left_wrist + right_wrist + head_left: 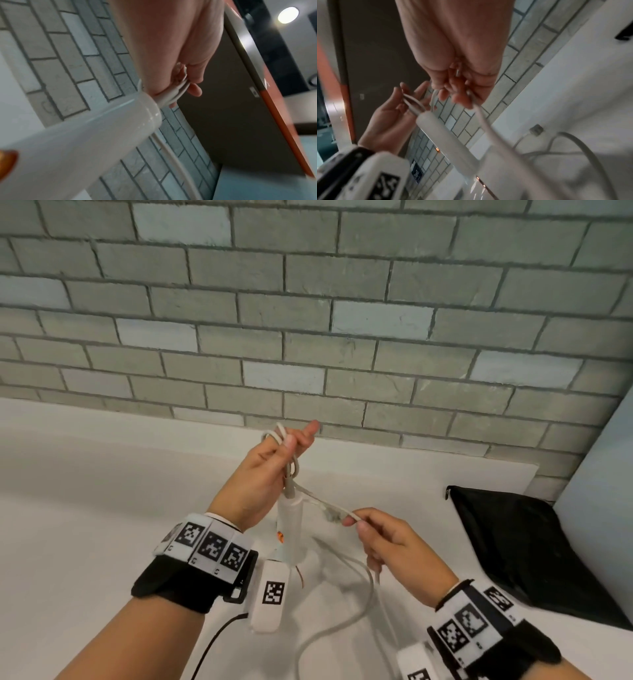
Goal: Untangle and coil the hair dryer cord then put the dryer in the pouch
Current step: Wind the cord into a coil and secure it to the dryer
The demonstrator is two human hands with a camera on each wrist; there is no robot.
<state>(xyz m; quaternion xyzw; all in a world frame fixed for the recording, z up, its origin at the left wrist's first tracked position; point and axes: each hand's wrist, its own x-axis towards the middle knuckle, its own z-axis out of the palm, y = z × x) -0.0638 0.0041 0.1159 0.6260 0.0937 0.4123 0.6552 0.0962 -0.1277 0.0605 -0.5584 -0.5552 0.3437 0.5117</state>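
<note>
White dryer (290,529) hangs handle-up above the counter (102,508), suspended by its cord (346,597). Left hand (263,474) is raised over the dryer, its grip pinching looped cord strands just above the handle end. Right hand (387,539) sits to the right of the dryer, its grip closed on one cord strand drawn taut from the handle. Slack cord drops below the dryer onto the counter. Black pouch (520,542) lies flat on the counter, well right of the dryer, near the tiled wall (308,302).
</note>
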